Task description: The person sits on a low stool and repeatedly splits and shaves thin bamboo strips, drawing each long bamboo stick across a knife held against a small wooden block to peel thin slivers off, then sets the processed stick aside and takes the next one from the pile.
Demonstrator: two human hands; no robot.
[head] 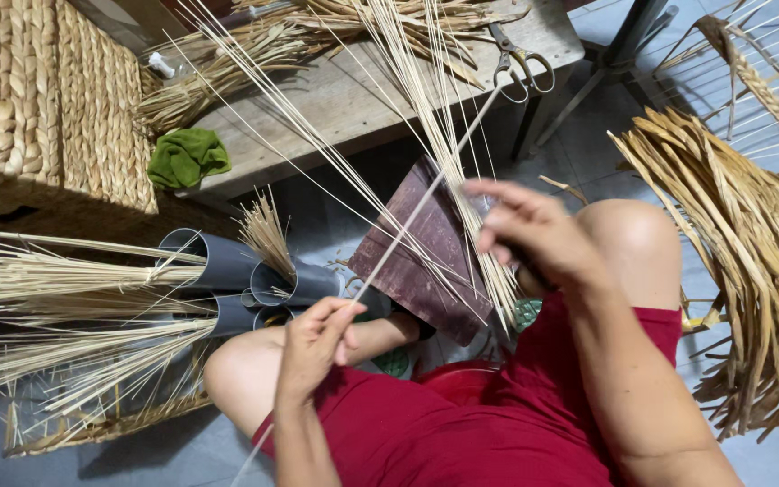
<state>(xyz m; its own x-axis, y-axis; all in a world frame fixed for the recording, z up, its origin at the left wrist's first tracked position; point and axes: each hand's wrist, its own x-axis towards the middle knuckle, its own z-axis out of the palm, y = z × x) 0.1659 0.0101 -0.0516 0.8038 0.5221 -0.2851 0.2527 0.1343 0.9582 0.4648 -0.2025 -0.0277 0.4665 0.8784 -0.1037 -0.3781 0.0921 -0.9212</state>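
Note:
My left hand (316,341) pinches one thin pale reed stick (416,209) that runs up and to the right toward the table. My right hand (534,233) is closed around the lower end of a bundle of thin reed sticks (426,99), which fans upward over the wooden table (335,99). A dark reddish-brown board (426,252) stands slanted behind the bundle, between my knees. I sit low, in red shorts, with both knees bare.
Grey plastic pipes (227,266) at left hold more reed sticks. A woven basket (47,90) and a green cloth (187,155) sit at upper left. Scissors (520,63) lie on the table's right end. Dried flat leaves (750,252) hang at right.

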